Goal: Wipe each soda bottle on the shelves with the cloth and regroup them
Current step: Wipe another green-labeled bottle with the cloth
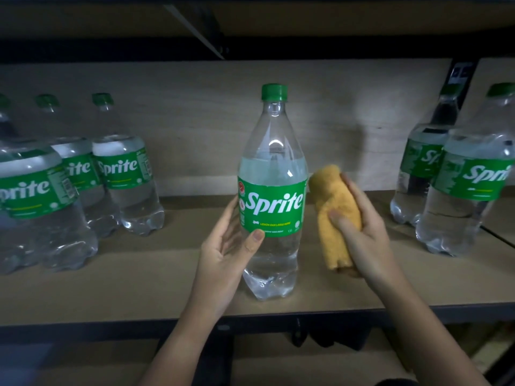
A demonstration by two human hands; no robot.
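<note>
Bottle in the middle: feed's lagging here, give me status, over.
Left hand grips middle bottle, upright on shelf. Right hand holds rolled cloth beside it, contact unclear. Nothing in the way.

1. A bottle [271, 190] stands upright on the shelf [167, 280], just right of the left hand [225, 252], which touches its side.
2. The cloth [333, 215] sits in the right hand [362, 227], just right of that bottle.
3. Three bottles [69, 190] stand well left of the left hand.
4. Two bottles [451, 185] stand right of the right hand, one behind the other.
</note>
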